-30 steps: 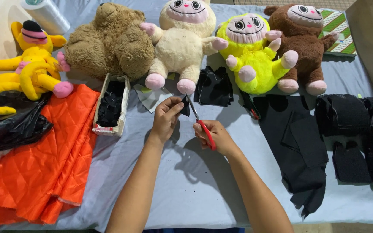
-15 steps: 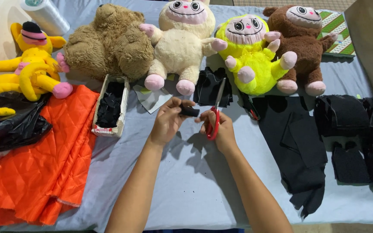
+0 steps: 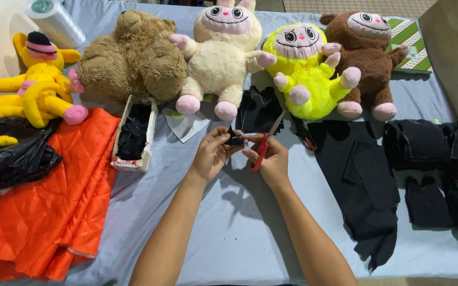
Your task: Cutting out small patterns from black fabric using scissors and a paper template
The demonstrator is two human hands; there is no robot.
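Now the two hands come together over the pale blue cloth (image 3: pixel 239 233) that covers the table. A second ago the red-handled scissors (image 3: pixel 263 145) lie flat, blades aimed up and to the left across the work; half a second ago they stand upright; at this moment the blades tilt up and to the right, clear of the piece, tips pointing toward the yellow plush toy (image 3: pixel 306 74). So the cutting stroke looks finished, or at least paused, and the tool is swung out of the way.

The left hand (image 3: pixel 210 156) pinches a small black fabric scrap (image 3: pixel 234 140) between thumb and fingertips, held just above the table near the middle of the view. The right hand (image 3: pixel 271 159) has its fingers curled round the red handles, and its fingertips also meet the scrap, so both hands touch it at once. Whether the blades are fully shut I cannot tell; they read as one thin line.

My judgement: the scrap is being checked or turned rather than cut right now.

Around them, a narrow cardboard box (image 3: pixel 133 132) of black pieces sits to the left, orange quilted fabric (image 3: pixel 43 201) beyond it, and a long black cloth (image 3: pixel 361 180) to the right. Brown bear (image 3: pixel 133 58), cream plush (image 3: pixel 223 58) and brown plush (image 3: pixel 367 58) line the far edge.
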